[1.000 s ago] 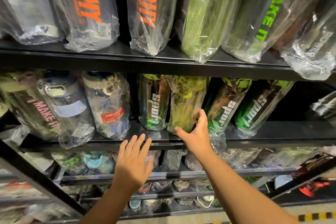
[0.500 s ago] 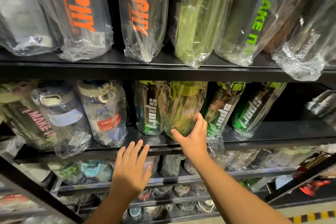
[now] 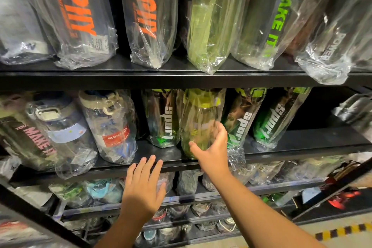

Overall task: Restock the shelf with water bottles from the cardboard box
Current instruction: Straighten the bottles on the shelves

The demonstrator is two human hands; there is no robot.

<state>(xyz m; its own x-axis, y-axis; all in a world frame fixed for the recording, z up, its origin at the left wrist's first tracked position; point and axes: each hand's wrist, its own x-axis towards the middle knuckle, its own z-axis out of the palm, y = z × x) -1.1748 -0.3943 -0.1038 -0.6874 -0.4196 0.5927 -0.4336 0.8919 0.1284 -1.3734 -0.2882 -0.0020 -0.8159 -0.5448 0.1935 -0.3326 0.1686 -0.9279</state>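
Fingers [image 3: 150, 167] of the left hand [image 3: 144, 191] lay straight and slightly spread, holding nothing, their tips at the front edge of the middle shelf [image 3: 302, 144]. I could not tell from my screen whether they pressed on it.

Working from the left along that shelf, I saw a black bottle with pink lettering [image 3: 30, 143], tilted. Next came a clear bottle with a pale blue band [image 3: 60, 127], then a clear bottle with a red label [image 3: 112, 129]. Each was in its own clear plastic bag. A dark sport bottle [image 3: 164, 121] stood upright beside them.

Just right of that stood the green water bottle [image 3: 201, 115], bagged and close to the shelf's front edge. The right hand [image 3: 213, 153] was curled round its lower part, thumb on the left side and fingers on the right. The hand was somewhat blurred. Touching the bag on its right side leaned a second sport bottle [image 3: 244, 123], and a third sport bottle [image 3: 275, 121] leaned beyond it.

On the upper shelf [image 3: 141, 80], again from the left, stood two dark bottles with orange lettering [image 3: 76, 16]. After them came a tall pale green bottle [image 3: 209, 22] and a dark bottle with green lettering [image 3: 278, 16]. All were bagged, with the bag bottoms hanging slightly over the edge.

Below the arms, lower shelves [image 3: 201, 195] held more bagged bottles, too jumbled for me to name. At the bottom right ran a yellow and black floor stripe [image 3: 346, 231].
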